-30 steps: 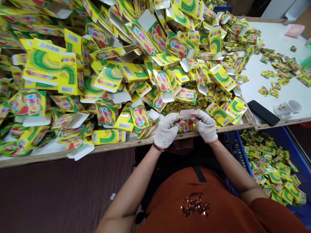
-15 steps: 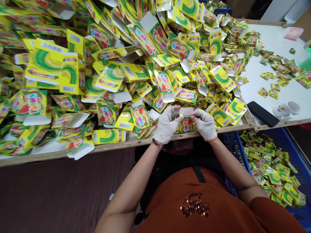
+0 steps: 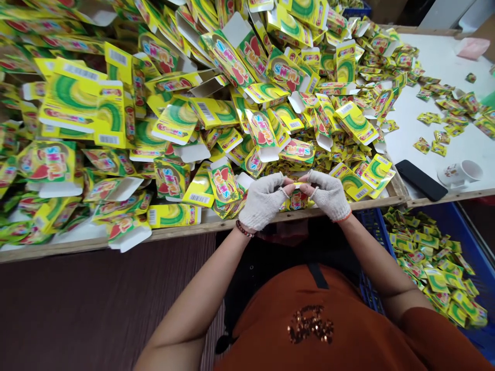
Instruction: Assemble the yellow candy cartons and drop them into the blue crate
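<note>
Near the table's front edge, a small yellow-green box [image 3: 297, 200] is held upright between both hands, its top flap folded down. My left hand [image 3: 266, 200], in a white fingerless glove with a beaded bracelet at the wrist, grips the box's left side with thumb and fingers at the top. From the right, my right hand [image 3: 327, 195], gloved the same way, pinches the top edge. The fingertips of both hands nearly meet over the flap. Open-flapped boxes [image 3: 224, 185] lie just left of the hands.
A large heap of printed boxes [image 3: 174, 121] covers the table, with small candy packets [image 3: 429, 118] at the right. A black phone [image 3: 421, 180] and a white mug [image 3: 460, 174] stand near the wooden edge [image 3: 185, 230]. A blue crate [image 3: 469, 242] of boxes sits below right.
The box's white top flap, raised before, is now folded down. Both hands have closed in over the top, my left hand's wrist shifting slightly left.
</note>
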`<state>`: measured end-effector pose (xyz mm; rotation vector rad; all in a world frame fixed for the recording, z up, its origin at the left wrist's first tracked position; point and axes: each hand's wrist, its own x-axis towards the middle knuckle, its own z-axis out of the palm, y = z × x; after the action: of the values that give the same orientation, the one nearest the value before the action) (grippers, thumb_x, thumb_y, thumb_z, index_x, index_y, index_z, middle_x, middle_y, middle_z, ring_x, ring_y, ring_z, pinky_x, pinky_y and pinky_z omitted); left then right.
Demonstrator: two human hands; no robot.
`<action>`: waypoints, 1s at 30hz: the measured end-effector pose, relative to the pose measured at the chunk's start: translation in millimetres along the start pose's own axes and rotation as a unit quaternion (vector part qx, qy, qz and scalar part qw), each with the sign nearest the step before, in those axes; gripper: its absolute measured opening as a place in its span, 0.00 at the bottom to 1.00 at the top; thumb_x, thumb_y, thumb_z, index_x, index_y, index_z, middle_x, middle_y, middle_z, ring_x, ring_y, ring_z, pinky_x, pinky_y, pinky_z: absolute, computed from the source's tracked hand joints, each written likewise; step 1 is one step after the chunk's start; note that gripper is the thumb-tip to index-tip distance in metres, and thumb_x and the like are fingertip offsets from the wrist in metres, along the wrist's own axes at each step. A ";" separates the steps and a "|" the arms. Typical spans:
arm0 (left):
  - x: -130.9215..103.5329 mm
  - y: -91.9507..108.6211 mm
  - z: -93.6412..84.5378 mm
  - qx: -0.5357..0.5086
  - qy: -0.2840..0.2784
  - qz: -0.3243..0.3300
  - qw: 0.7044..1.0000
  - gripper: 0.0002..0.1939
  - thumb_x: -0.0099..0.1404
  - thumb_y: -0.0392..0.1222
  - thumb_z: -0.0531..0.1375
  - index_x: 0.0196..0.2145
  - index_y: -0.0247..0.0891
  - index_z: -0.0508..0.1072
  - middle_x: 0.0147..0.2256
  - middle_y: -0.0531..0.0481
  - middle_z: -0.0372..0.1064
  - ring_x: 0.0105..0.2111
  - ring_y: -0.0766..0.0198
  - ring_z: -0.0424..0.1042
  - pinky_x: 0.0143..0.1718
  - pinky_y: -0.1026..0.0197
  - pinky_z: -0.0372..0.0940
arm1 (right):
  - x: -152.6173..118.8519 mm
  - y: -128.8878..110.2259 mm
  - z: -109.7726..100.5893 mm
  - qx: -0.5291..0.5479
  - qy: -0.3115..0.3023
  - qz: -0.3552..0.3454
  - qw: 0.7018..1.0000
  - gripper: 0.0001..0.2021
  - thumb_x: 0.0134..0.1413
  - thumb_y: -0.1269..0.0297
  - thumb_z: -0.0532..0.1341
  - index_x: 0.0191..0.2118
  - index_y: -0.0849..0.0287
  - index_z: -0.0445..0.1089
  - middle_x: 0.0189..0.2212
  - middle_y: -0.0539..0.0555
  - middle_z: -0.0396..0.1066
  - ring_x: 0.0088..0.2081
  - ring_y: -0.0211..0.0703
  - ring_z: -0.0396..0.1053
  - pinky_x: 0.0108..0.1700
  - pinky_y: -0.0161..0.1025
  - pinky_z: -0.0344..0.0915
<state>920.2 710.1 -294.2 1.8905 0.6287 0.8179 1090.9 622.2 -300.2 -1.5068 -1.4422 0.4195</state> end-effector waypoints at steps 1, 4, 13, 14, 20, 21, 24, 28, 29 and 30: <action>1.3 0.5 -0.9 -0.002 -0.006 -0.002 1.000 0.11 0.65 0.47 0.61 0.35 0.36 0.79 0.30 0.51 0.76 0.31 0.63 0.73 0.34 0.63 0.68 | 1.0 0.2 0.0 0.003 0.000 0.006 1.000 0.11 0.57 0.55 0.65 0.38 0.59 0.77 0.30 0.51 0.76 0.32 0.41 0.72 0.36 0.36 0.69; 0.4 -3.5 -2.7 0.017 -0.012 0.033 0.999 0.11 0.67 0.45 0.60 0.36 0.36 0.79 0.31 0.50 0.77 0.32 0.63 0.74 0.36 0.63 0.69 | 2.5 3.5 -1.2 0.006 -0.010 -0.024 1.000 0.09 0.58 0.57 0.65 0.35 0.58 0.78 0.32 0.52 0.77 0.36 0.42 0.74 0.41 0.38 0.70; -19.0 -32.7 -0.4 0.172 -0.020 0.248 0.953 0.10 0.67 0.36 0.58 0.43 0.41 0.78 0.43 0.42 0.76 0.42 0.59 0.75 0.43 0.57 0.71 | -14.5 17.3 -10.7 -0.049 -0.091 -0.132 0.986 0.10 0.59 0.61 0.61 0.43 0.51 0.79 0.43 0.56 0.76 0.44 0.46 0.74 0.47 0.43 0.72; -18.5 -32.8 0.8 0.187 -0.025 0.249 0.950 0.11 0.66 0.36 0.58 0.43 0.41 0.78 0.43 0.42 0.76 0.42 0.59 0.75 0.43 0.57 0.71 | -15.3 17.6 -8.5 -0.059 -0.097 -0.124 0.986 0.11 0.58 0.62 0.61 0.43 0.50 0.78 0.42 0.55 0.76 0.44 0.46 0.73 0.46 0.43 0.72; -22.1 -24.9 0.3 0.139 0.022 0.138 0.980 0.16 0.68 0.41 0.58 0.52 0.38 0.74 0.49 0.42 0.75 0.49 0.57 0.74 0.51 0.55 0.69 | -17.1 17.0 -12.9 0.013 0.049 -0.008 0.999 0.10 0.56 0.57 0.62 0.38 0.53 0.77 0.33 0.52 0.74 0.37 0.44 0.71 0.43 0.42 0.69; -25.2 -24.4 -2.0 0.126 0.042 0.104 0.986 0.18 0.68 0.42 0.59 0.53 0.37 0.72 0.49 0.41 0.74 0.48 0.57 0.75 0.51 0.55 0.70 | -19.6 16.9 -23.0 0.047 0.095 0.015 0.994 0.13 0.57 0.52 0.61 0.39 0.53 0.76 0.33 0.52 0.73 0.35 0.44 0.70 0.40 0.42 0.68; -35.2 -25.3 -9.0 0.138 0.088 0.046 0.985 0.14 0.68 0.43 0.58 0.48 0.37 0.74 0.43 0.44 0.76 0.42 0.59 0.76 0.46 0.57 0.70 | -30.3 13.7 -64.1 0.124 0.179 0.049 0.975 0.26 0.63 0.38 0.45 0.47 0.49 0.72 0.32 0.54 0.72 0.28 0.43 0.67 0.29 0.40 0.62; -43.5 -24.1 -4.1 0.205 0.062 0.067 0.974 0.07 0.68 0.40 0.57 0.34 0.39 0.74 0.33 0.49 0.75 0.35 0.62 0.73 0.39 0.60 0.67 | -35.0 2.8 -89.8 0.199 0.180 0.079 0.960 0.30 0.65 0.37 0.36 0.44 0.44 0.70 0.28 0.51 0.69 0.21 0.40 0.60 0.24 0.38 0.57; -44.8 -22.1 -0.4 0.211 0.042 0.077 0.974 0.08 0.68 0.40 0.56 0.32 0.39 0.73 0.31 0.50 0.73 0.32 0.62 0.72 0.36 0.61 0.66 | -32.7 0.8 -84.9 0.204 0.156 0.094 0.962 0.28 0.64 0.36 0.39 0.41 0.46 0.70 0.27 0.51 0.68 0.21 0.40 0.61 0.24 0.38 0.59; -45.8 -19.4 3.1 0.213 0.021 0.088 0.973 0.09 0.68 0.39 0.56 0.30 0.39 0.71 0.29 0.50 0.72 0.31 0.63 0.71 0.34 0.61 0.64 | -29.5 -0.4 -76.4 0.199 0.129 0.109 0.965 0.26 0.63 0.36 0.44 0.39 0.48 0.70 0.26 0.51 0.68 0.22 0.40 0.63 0.25 0.39 0.61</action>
<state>891.5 683.8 -325.2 2.3499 0.7139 0.8892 1143.9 565.3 -274.8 -1.3364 -0.9255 0.5851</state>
